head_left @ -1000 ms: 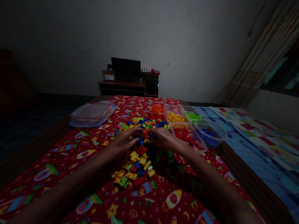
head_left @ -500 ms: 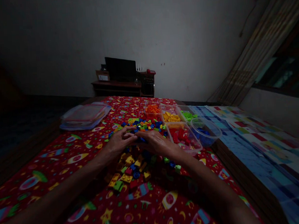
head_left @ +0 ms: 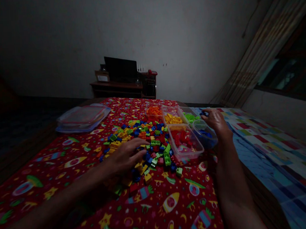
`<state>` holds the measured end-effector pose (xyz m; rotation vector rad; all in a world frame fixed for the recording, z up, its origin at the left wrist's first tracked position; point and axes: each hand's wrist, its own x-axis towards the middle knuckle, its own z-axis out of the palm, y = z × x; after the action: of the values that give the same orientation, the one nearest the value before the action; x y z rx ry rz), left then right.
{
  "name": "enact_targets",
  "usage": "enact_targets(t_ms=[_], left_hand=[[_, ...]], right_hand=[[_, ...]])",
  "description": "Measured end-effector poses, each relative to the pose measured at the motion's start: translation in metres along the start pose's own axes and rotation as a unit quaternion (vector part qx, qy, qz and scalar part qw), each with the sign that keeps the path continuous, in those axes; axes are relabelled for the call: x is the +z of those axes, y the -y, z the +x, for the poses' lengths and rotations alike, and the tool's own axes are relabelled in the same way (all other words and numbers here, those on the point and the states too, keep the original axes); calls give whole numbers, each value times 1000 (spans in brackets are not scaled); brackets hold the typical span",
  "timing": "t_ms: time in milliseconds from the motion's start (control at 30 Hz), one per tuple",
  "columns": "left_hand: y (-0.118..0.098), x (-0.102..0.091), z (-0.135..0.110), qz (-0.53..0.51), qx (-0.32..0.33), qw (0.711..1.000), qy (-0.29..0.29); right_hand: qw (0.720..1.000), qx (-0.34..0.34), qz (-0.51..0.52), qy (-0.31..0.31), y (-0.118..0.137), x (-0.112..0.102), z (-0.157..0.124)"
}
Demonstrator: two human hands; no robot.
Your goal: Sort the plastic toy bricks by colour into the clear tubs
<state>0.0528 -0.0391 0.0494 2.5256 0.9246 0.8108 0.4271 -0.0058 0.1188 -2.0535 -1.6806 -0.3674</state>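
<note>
A heap of small toy bricks (head_left: 144, 142) in blue, yellow, green, red and orange lies on a red cloth printed with rockets (head_left: 152, 205). My left hand (head_left: 125, 156) rests on the near left side of the heap with its fingers spread flat. My right hand (head_left: 215, 120) is over the far rim of a round clear tub of blue bricks (head_left: 206, 135); its fingers curl around small dark blue pieces. Beside that tub stands a clear box of red bricks (head_left: 186, 141).
Behind the red box stand clear boxes of orange bricks (head_left: 154, 111), yellow bricks (head_left: 172, 118) and green bricks (head_left: 190, 117). Stacked clear lids (head_left: 82, 116) lie at the far left. A patchwork mat (head_left: 266, 146) lies to the right. A low desk with a dark screen (head_left: 122, 73) stands at the wall.
My right hand has left the heap and moved right to the tub of blue bricks. My left hand has slid nearer and opened flat on the heap.
</note>
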Motion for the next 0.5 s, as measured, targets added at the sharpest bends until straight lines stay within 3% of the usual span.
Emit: enact_targets(t_ms=[133, 233, 367, 433, 500], left_hand=[[-36, 16, -12, 62, 156, 977, 132], [-57, 27, -23, 95, 208, 956, 184], [-59, 46, -29, 149, 221, 948, 176], [-53, 54, -26, 183, 204, 949, 154], [-45, 58, -21, 222, 169, 952, 125]], right_hand=[[995, 70, -10, 77, -19, 1, -4], [997, 49, 0, 61, -10, -4, -7], [1000, -24, 12, 5, 27, -18, -10], [996, -79, 34, 27, 52, -23, -16], [982, -156, 62, 91, 78, -25, -26]])
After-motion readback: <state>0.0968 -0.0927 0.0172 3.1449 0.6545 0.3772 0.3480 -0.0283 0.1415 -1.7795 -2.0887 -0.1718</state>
